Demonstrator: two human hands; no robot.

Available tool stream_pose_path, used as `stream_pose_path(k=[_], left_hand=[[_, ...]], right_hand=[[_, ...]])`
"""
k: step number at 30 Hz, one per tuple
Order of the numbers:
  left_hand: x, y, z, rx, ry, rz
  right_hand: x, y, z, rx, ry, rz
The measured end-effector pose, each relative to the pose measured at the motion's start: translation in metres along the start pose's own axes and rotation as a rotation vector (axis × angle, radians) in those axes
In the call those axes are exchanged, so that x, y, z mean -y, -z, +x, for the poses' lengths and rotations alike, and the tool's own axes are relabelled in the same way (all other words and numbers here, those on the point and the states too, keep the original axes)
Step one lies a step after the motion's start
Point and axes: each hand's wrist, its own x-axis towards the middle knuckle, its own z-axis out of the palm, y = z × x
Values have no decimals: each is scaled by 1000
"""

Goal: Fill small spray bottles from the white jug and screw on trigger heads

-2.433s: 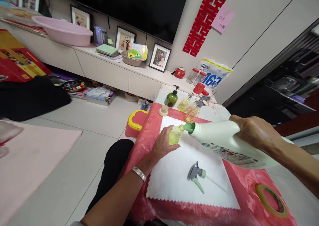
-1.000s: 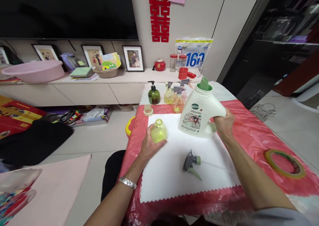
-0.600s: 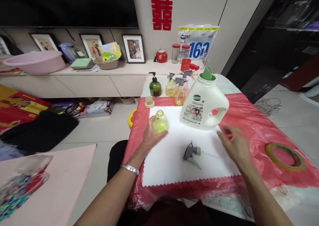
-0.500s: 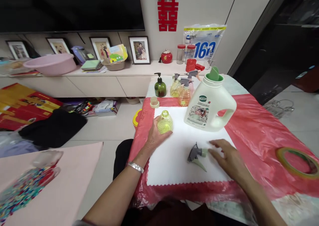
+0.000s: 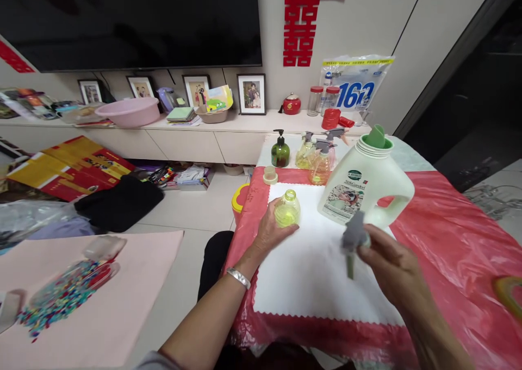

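My left hand point(image 5: 272, 226) is wrapped round a small yellow see-through spray bottle point(image 5: 287, 211). The bottle stands upright with its neck uncovered, on a white scallop-edged mat point(image 5: 302, 283). In the air above the mat, my right hand point(image 5: 391, 261) grips a grey and pale green trigger spray head point(image 5: 354, 237) by its collar, a little blurred. Just behind the spray head stands a large pale green detergent jug point(image 5: 391, 182) with a green cap or scoop point(image 5: 376, 136) in its mouth.
Past the mat are a green pump bottle point(image 5: 280, 154), an orange spray bottle point(image 5: 319, 170), a yellow spray bottle point(image 5: 304, 155) and a small pale cap point(image 5: 269, 175). A tape roll point(image 5: 509, 294) lies at right. Colourful beads point(image 5: 65, 294) cover part of a pink surface at left.
My right hand has taken hold of the spray head, which lay on the mat, and lifted it. My left hand still holds the yellow bottle. The camera view has shifted left.
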Motion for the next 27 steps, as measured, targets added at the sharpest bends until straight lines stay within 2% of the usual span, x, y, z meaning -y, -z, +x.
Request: stream_pose_path(k=[2, 4, 7, 10, 15, 22, 27], left_hand=[[-1, 0, 0, -3, 4, 3], [-2, 0, 0, -4, 17, 6], [-4, 1, 0, -1, 40, 3], [-4, 2, -1, -5, 46, 2], [1, 0, 0, 0, 4, 12], [1, 0, 1, -3, -23, 7], [1, 0, 0, -11, -18, -16]], right_hand=[[21, -9, 18, -108, 55, 310], [41, -21, 38, -194, 123, 509], [65, -44, 67, -271, 134, 663], [74, -65, 89, -262, 206, 746], [64, -88, 113, -169, 270, 820], [44, -108, 129, -76, 187, 794], [11, -118, 121, 50, 82, 688]])
